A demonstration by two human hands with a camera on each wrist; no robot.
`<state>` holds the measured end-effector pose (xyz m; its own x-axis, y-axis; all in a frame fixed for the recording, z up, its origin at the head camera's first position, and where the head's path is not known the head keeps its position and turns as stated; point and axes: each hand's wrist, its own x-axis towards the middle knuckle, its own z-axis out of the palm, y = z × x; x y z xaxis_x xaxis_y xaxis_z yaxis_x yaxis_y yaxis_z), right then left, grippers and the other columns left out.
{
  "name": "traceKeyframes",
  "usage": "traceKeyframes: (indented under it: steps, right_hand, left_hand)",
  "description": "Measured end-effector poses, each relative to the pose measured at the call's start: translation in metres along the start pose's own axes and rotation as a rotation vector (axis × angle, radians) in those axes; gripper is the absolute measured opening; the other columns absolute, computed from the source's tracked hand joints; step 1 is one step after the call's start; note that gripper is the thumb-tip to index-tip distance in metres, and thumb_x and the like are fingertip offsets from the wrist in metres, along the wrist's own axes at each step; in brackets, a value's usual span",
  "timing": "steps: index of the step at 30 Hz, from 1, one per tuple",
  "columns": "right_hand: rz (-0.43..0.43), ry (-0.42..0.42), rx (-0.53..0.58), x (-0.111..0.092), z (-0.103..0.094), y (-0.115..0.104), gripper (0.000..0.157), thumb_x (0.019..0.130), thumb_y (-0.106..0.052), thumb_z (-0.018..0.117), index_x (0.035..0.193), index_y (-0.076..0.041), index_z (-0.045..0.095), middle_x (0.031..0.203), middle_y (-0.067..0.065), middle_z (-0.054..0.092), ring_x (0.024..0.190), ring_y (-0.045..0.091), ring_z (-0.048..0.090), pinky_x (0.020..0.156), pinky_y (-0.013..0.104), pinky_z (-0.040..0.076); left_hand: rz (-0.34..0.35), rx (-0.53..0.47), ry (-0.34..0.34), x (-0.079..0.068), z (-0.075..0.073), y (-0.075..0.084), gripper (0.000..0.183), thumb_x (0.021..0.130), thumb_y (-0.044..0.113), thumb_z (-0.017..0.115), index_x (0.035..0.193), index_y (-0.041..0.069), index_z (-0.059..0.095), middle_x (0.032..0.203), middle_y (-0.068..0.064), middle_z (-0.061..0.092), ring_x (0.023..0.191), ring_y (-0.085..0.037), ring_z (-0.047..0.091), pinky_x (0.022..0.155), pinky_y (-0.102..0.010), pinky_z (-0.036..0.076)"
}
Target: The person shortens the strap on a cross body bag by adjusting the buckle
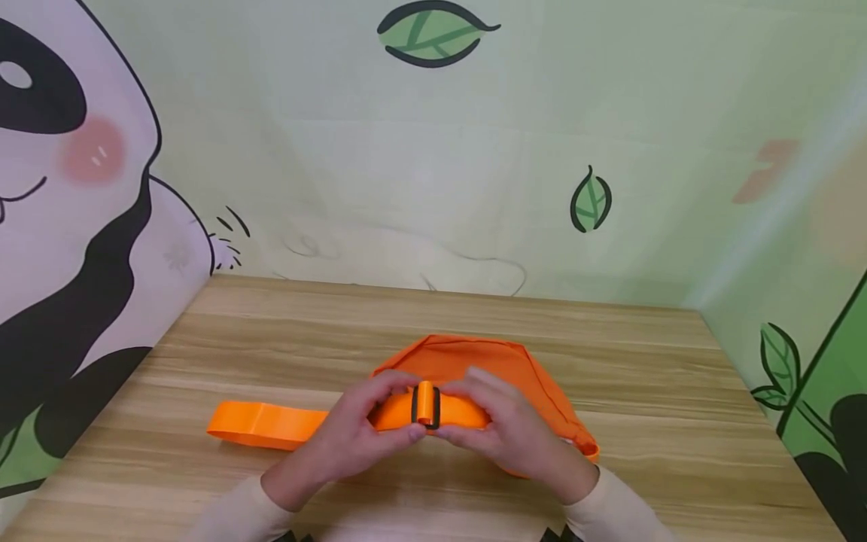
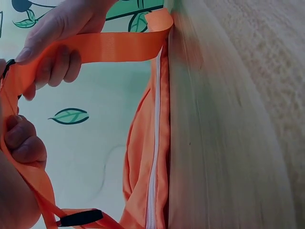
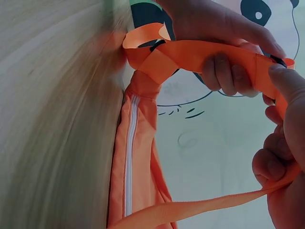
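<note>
In the head view, my left hand [image 1: 355, 429] and right hand [image 1: 504, 421] meet over a black slide buckle [image 1: 415, 407] on an orange webbing strap [image 1: 271, 425]. Thumbs lie below the buckle and index fingers above it, pinching the strap from both sides. A short loop of webbing bulges up through the buckle's middle. Behind the hands lies an orange fabric bag [image 1: 467, 352], partly hidden by them. Its white zipper [image 3: 129, 157] runs along one side in both wrist views. The left wrist view also has a second black strap fitting [image 2: 81, 218] near the bag.
A wood-grain table [image 1: 271, 324] carries the bag, and a strap loop stretches left across it. Behind stands a pale green wall [image 1: 325, 150] printed with leaves and a panda [image 1: 169, 233]. The printed backdrop also borders the table's left and right sides.
</note>
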<state>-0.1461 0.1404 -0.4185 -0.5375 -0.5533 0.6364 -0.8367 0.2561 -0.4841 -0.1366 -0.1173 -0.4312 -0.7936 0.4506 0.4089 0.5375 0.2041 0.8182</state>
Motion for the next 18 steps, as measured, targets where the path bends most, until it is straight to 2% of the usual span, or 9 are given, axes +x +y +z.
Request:
traceKeyframes:
  steps: [8, 15, 18]
  right_hand:
    - [0.035, -0.02, -0.012, 0.002, 0.001, -0.003, 0.037, 0.092, -0.024, 0.088, 0.124, -0.013, 0.074, 0.092, -0.002, 0.06, 0.077, 0.005, 0.052, 0.063, 0.017, 0.047]
    - [0.207, -0.044, -0.023, -0.007, -0.008, -0.001, 0.046, 0.088, -0.019, 0.092, 0.129, -0.017, 0.072, 0.108, -0.005, 0.07, 0.09, 0.007, 0.059, 0.078, 0.024, 0.054]
    - [0.223, -0.033, -0.003, -0.012, -0.012, 0.003, 0.045, 0.088, -0.017, 0.091, 0.129, -0.017, 0.072, 0.111, -0.004, 0.071, 0.095, 0.009, 0.061, 0.083, 0.027, 0.055]
  left_hand:
    - [0.05, -0.005, 0.06, -0.001, 0.003, -0.002, 0.04, 0.092, 0.004, 0.08, 0.13, 0.01, 0.068, 0.103, -0.009, 0.073, 0.084, -0.01, 0.066, 0.071, -0.027, 0.06]
    - [0.08, -0.028, 0.132, -0.003, -0.003, -0.001, 0.039, 0.092, -0.003, 0.077, 0.128, 0.007, 0.068, 0.107, -0.014, 0.076, 0.091, -0.012, 0.067, 0.079, -0.026, 0.06]
    - [0.079, -0.016, 0.153, -0.004, -0.007, -0.001, 0.039, 0.091, -0.002, 0.077, 0.128, 0.006, 0.068, 0.109, -0.015, 0.076, 0.093, -0.011, 0.067, 0.081, -0.025, 0.059]
